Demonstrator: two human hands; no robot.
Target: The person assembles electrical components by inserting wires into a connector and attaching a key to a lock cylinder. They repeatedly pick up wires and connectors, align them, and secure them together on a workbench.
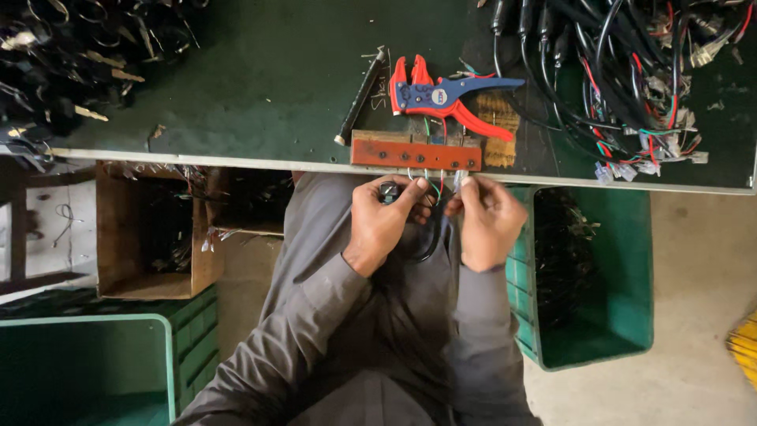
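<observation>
While the left hand [384,222] is pinching a small black plug [388,190], the right hand's [489,221] fingers [467,185] are gripping thin coloured wires [432,188]. Just above the fingers, a flat red-brown drilled block [415,154] is lying on the green bench [260,87], with red-and-blue wire strippers [441,96] beyond.

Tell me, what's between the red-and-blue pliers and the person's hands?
In the head view, a red-brown drilled block at the table's edge lies between the pliers and both hands.
</observation>
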